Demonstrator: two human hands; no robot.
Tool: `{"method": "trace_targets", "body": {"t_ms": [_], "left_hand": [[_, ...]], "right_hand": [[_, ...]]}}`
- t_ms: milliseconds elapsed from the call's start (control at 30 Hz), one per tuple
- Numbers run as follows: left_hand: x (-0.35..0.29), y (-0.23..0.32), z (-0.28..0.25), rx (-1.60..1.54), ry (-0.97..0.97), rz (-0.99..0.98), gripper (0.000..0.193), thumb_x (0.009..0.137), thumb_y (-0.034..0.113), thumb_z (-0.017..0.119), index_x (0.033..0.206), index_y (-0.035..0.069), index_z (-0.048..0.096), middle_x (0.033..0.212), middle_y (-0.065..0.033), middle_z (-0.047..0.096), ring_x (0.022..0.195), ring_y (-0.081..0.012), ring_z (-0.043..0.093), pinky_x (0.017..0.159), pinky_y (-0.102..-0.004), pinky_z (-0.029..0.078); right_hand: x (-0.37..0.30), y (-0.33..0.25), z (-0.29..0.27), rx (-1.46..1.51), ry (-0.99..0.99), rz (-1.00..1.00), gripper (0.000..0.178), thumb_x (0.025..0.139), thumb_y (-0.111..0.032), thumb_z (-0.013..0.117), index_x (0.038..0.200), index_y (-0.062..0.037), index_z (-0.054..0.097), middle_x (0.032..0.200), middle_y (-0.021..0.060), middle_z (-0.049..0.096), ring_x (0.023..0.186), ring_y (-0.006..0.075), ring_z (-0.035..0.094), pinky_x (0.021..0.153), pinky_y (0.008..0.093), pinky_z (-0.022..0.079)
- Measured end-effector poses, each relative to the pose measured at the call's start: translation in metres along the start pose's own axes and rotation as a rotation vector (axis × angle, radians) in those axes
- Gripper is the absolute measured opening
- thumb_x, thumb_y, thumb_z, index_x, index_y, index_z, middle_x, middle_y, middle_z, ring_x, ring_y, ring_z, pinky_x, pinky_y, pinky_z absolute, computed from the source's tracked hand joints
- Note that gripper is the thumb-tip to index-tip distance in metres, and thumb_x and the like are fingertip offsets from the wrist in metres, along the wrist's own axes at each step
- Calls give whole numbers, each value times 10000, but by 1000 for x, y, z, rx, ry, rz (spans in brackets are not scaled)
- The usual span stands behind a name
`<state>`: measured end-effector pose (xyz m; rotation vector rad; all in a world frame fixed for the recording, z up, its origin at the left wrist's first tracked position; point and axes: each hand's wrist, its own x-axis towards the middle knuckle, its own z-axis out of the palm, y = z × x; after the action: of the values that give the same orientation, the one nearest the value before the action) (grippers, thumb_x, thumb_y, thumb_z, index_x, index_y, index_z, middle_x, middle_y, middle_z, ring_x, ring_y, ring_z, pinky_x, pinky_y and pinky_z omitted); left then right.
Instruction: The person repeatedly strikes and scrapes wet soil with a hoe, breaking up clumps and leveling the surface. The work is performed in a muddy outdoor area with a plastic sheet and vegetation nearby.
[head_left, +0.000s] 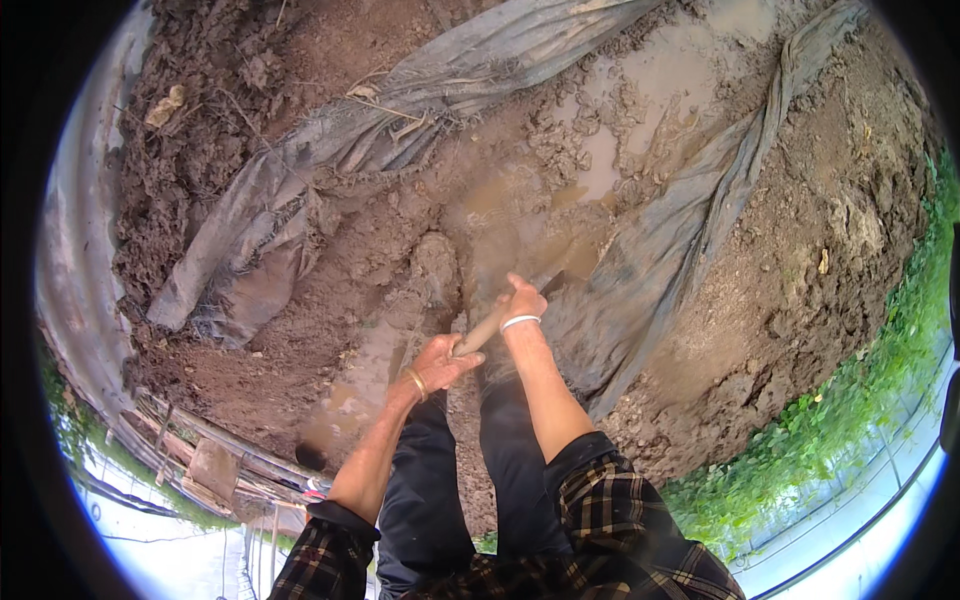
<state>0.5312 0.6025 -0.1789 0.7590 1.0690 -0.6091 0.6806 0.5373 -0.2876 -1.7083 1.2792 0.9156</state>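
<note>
Both of my hands are closed around a wooden handle that slants up and to the right in front of my knees. My left hand, with a gold-coloured bangle at the wrist, grips its lower left end. Farther along, my right hand, wearing a pale band, holds it. Just beyond the right hand a dark edge shows against the muddy water, but I cannot make out the tool's head. Wet brown mud lies below and around both hands.
Mud-covered grey sheeting runs along the left side, and another grey sheet lies on the right. Puddles stand between them at the far end. Green plants edge the right; wooden boards are at lower left.
</note>
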Motion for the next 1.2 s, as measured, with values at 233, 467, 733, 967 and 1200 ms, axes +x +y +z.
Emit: {"method": "trace_targets", "body": {"t_ms": [233, 467, 733, 967, 1200], "left_hand": [[85, -13, -12, -25, -52, -56, 352, 848, 275, 761, 974, -7, 593, 582, 26, 469, 419, -67, 418, 378, -269, 319], [110, -38, -1, 132, 146, 97, 378, 768, 247, 760, 948, -63, 642, 703, -126, 619, 681, -208, 584, 677, -372, 495], [114, -35, 4, 90, 331, 218, 382, 761, 256, 774, 929, -48, 615, 752, -226, 630, 673, -283, 612, 672, -394, 502], [125, -6, -4, 203, 448, 152, 381, 795, 291, 754, 939, -28, 604, 771, -246, 654, 733, -404, 652, 671, -437, 513], [132, 20, -6, 482, 608, 168, 338, 837, 295, 722, 925, 3, 575, 739, -258, 658, 737, -453, 656, 688, -511, 517]], "right_hand": [[66, -9, 31, -19, -31, -68, 232, 782, -80, 682, 919, 1, 514, 661, 105, 483, 463, 218, 454, 428, 390, 360], [73, -16, 47, -61, -36, -91, 227, 737, -50, 682, 870, -12, 503, 648, 84, 458, 451, 213, 440, 424, 387, 349], [65, -28, 72, -181, -169, -135, 156, 756, -64, 708, 856, 9, 612, 742, 89, 510, 461, 203, 476, 430, 385, 391], [68, -45, 102, -161, -386, -93, 124, 805, -62, 680, 837, -20, 568, 685, 40, 467, 467, 153, 436, 434, 341, 367], [80, -64, 117, -67, -621, 18, 215, 845, -75, 652, 754, -117, 462, 626, -32, 399, 468, 92, 369, 456, 286, 334]]}}
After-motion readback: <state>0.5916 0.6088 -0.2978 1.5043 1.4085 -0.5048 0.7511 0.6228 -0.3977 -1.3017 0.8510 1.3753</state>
